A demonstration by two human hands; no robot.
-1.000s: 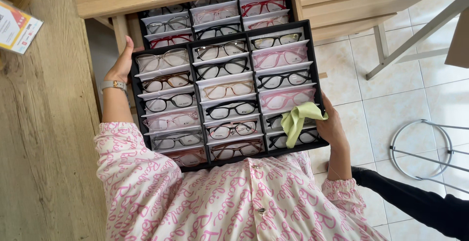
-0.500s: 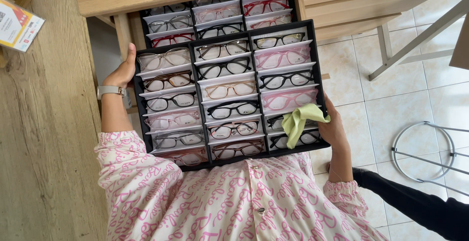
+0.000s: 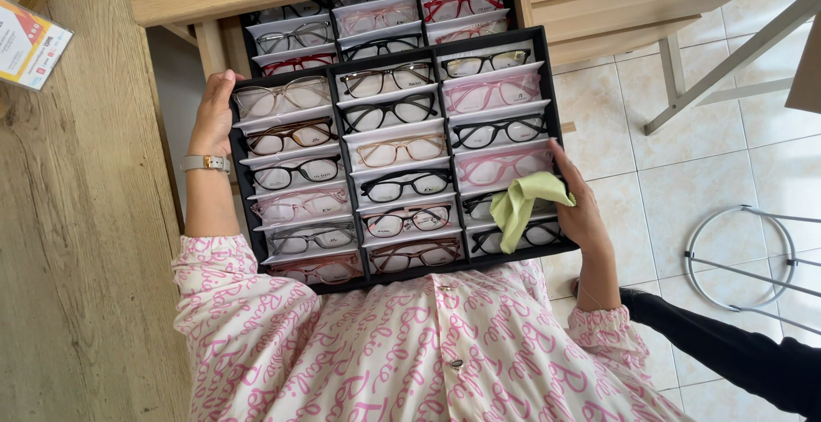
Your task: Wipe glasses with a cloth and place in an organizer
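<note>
A black tray (image 3: 240, 184) carries rows of eyeglasses; a yellow-green cloth (image 3: 523, 204) lies at the tray's right edge.

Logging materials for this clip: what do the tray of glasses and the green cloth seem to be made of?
The tray looks like rigid board or plastic with a matte black finish: straight thin walls, no shine. Its white dividers look like card or plastic, hard to tell. The green cloth under the right hand looks like soft matte fabric, perhaps microfibre: it folds and drapes limply.
</note>
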